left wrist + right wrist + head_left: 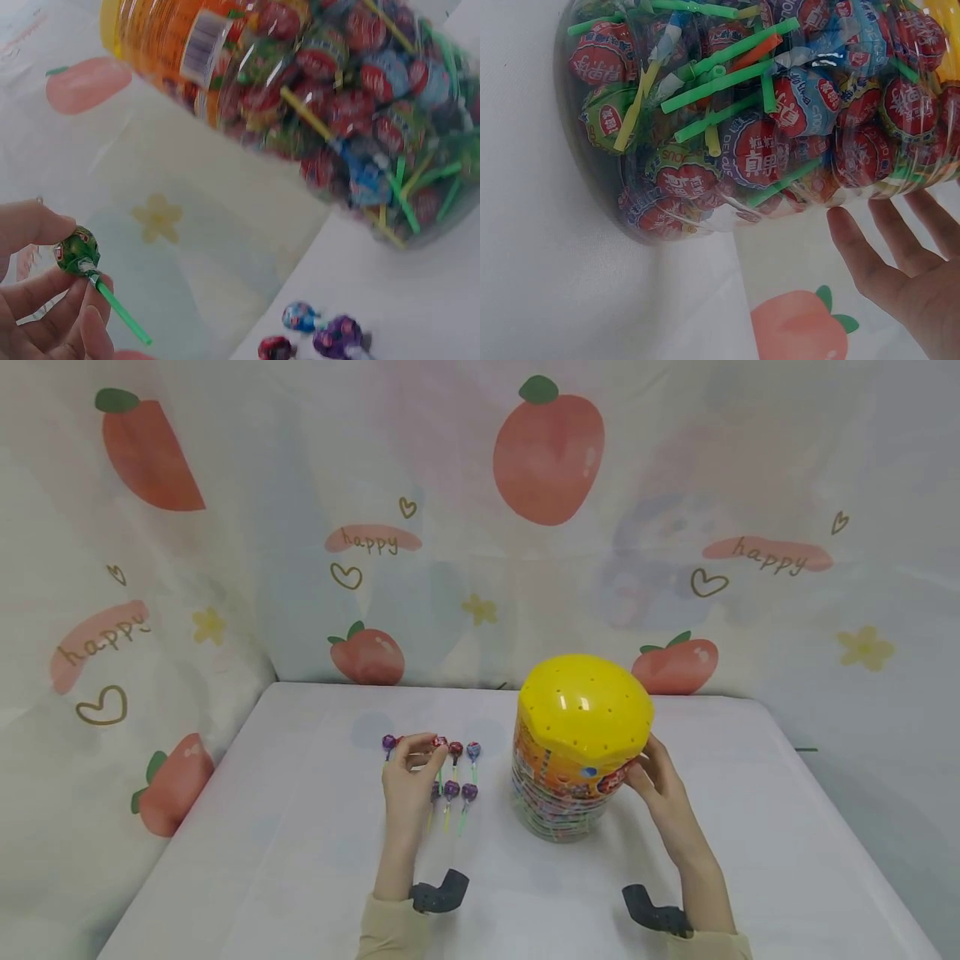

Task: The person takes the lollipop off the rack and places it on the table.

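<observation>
My left hand (408, 781) pinches a lollipop (77, 251) by its candy end, between thumb and fingers. Its wrapper is green with red marks, and a green stick (124, 311) points down and away from the palm. Below that hand, loose lollipops lie in two rows on the table; a blue one (473, 750) and a purple one (469, 792) end them on the right. At the right side of a big clear jar (558, 827), the fingertips of my right hand (660, 781) rest against the wall, fingers fairly straight. Many wrapped lollipops (757, 150) fill the jar.
A domed yellow lid (585, 702) tops the jar, which stands upright right of the rows. The table (300, 860) wears a white cover. Behind it hangs a printed cloth (450, 460) with fruit, hearts and flowers.
</observation>
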{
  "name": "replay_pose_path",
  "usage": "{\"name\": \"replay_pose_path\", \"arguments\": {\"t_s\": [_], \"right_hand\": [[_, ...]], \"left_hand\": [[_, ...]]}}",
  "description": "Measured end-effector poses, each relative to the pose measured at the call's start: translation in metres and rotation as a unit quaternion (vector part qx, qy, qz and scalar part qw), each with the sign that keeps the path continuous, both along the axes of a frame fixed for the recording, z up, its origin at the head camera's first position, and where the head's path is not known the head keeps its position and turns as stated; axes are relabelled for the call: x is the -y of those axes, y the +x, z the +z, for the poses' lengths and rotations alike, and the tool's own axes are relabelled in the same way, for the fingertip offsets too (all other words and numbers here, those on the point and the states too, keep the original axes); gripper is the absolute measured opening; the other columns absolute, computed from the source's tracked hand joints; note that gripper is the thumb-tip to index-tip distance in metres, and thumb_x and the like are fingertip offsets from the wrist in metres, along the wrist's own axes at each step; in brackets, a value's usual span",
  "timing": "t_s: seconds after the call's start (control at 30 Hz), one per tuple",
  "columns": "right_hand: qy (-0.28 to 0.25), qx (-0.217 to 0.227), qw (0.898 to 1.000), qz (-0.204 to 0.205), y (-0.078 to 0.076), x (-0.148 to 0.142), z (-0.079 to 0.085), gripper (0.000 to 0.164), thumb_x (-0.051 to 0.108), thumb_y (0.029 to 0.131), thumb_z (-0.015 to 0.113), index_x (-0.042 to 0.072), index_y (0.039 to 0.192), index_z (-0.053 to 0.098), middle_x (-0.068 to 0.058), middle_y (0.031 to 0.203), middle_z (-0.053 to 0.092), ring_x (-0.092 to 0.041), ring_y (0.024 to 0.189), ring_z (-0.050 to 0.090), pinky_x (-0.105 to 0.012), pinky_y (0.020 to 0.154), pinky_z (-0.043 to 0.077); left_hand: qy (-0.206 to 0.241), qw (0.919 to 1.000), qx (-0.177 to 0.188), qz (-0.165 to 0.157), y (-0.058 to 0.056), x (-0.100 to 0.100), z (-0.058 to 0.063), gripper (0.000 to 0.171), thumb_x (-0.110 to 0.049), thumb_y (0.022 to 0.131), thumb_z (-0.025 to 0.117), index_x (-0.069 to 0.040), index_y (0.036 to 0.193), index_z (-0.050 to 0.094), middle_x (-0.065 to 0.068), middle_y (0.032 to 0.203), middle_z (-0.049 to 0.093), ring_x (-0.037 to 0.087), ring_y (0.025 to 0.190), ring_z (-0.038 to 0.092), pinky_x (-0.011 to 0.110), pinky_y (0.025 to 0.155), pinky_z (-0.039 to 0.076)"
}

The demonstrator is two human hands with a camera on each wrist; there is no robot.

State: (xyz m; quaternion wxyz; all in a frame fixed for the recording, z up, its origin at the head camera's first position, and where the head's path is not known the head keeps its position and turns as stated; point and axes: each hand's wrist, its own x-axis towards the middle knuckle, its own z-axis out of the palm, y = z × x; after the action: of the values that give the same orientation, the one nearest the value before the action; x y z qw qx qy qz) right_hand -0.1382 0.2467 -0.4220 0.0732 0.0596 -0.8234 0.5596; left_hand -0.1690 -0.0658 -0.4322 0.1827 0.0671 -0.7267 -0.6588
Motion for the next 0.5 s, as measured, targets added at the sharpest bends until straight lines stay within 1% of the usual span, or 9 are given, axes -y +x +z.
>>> {"name": "replay_pose_path", "arguments": {"t_s": [0.07, 0.2, 0.4, 0.5], "right_hand": [[0.002, 0.000, 1.000, -0.001, 0.000, 0.000, 0.000, 0.055, 0.025, 0.103, 0.039, 0.024, 0.153, 0.018, -0.013, 0.152, 0.029, 0.005, 0.120, 0.039, -0.061, 0.105, 0.037], [-0.005, 0.001, 1.000, 0.000, 0.000, 0.000, -0.001, 0.055, 0.025, 0.103, 0.039, 0.024, 0.154, 0.017, -0.014, 0.152, 0.029, 0.005, 0.120, 0.039, -0.064, 0.105, 0.035], [-0.006, -0.001, 1.000, 0.000, -0.001, 0.000, -0.001, 0.055, 0.025, 0.103, 0.039, 0.025, 0.154, 0.017, -0.014, 0.153, 0.027, 0.006, 0.121, 0.038, -0.065, 0.105, 0.034], [-0.007, -0.002, 1.000, 0.002, -0.001, 0.000, -0.001, 0.055, 0.025, 0.103, 0.039, 0.025, 0.154, 0.017, -0.014, 0.152, 0.028, 0.006, 0.121, 0.038, -0.065, 0.105, 0.034]], "left_hand": [[-0.004, 0.9999, 0.013, 0.008, -0.001, 0.006, -0.005, 0.024, -0.020, 0.084, 0.074, -0.011, 0.106, 0.069, 0.010, 0.098, 0.068, 0.013, 0.080, 0.060, 0.018, 0.061, 0.046], [-0.009, 0.9990, 0.037, 0.023, -0.004, 0.019, -0.014, 0.027, -0.021, 0.085, 0.073, -0.009, 0.109, 0.069, 0.012, 0.102, 0.067, 0.014, 0.081, 0.059, 0.018, 0.063, 0.046], [-0.036, 0.9955, 0.065, 0.059, -0.007, 0.038, -0.025, 0.027, -0.022, 0.087, 0.071, -0.006, 0.108, 0.068, 0.014, 0.102, 0.066, 0.008, 0.076, 0.056, 0.018, 0.060, 0.045], [-0.045, 0.9931, 0.081, 0.073, -0.009, 0.047, -0.032, 0.025, -0.022, 0.087, 0.071, -0.007, 0.107, 0.069, 0.014, 0.100, 0.066, 0.006, 0.072, 0.055, 0.018, 0.059, 0.044]]}}
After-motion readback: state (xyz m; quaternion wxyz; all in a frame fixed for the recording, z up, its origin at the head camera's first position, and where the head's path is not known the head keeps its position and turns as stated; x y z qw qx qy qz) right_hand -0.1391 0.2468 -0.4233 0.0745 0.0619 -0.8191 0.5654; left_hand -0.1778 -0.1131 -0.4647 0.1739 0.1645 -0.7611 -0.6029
